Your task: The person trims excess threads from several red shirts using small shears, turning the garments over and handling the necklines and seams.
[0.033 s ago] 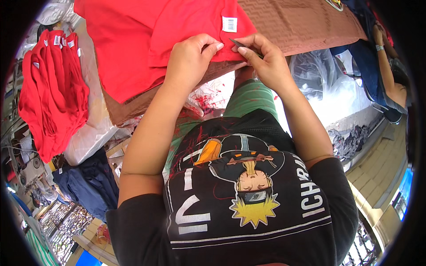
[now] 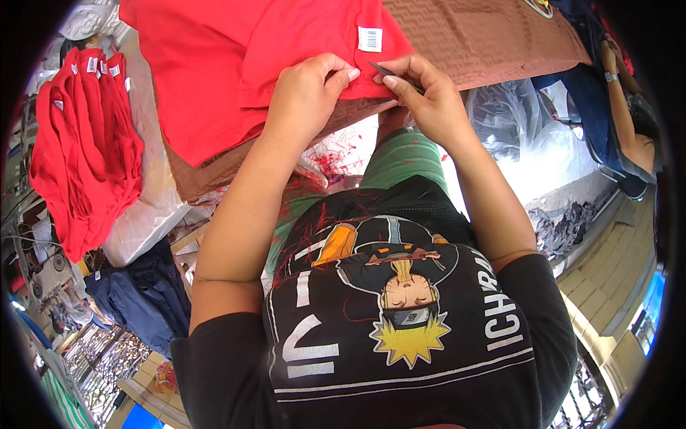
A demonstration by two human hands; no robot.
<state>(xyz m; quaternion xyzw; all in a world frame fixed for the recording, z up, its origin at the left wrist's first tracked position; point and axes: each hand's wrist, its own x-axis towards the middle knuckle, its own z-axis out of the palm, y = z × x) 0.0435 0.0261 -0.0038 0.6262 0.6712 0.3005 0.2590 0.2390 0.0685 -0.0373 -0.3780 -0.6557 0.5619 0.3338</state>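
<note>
Left hand [image 2: 307, 93] pinching the red garment [image 2: 236, 64] hem. Right hand [image 2: 425, 96] closed on a small dark tool [image 2: 389, 71] (just beside the left), over the brown-clothed surface [image 2: 486, 39].

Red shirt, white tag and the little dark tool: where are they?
Red shirt [image 2: 214, 64], head view, middle of the cloth.
White tag [image 2: 369, 38], head view, its centre.
Dark tool [image 2: 389, 71], head view, the blade by the right hand's fingertips.

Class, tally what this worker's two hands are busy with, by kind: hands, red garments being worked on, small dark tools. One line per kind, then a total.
Hands: 2, left hand and right hand
Red garment: 1
Small dark tool: 1
Total: 4
</note>
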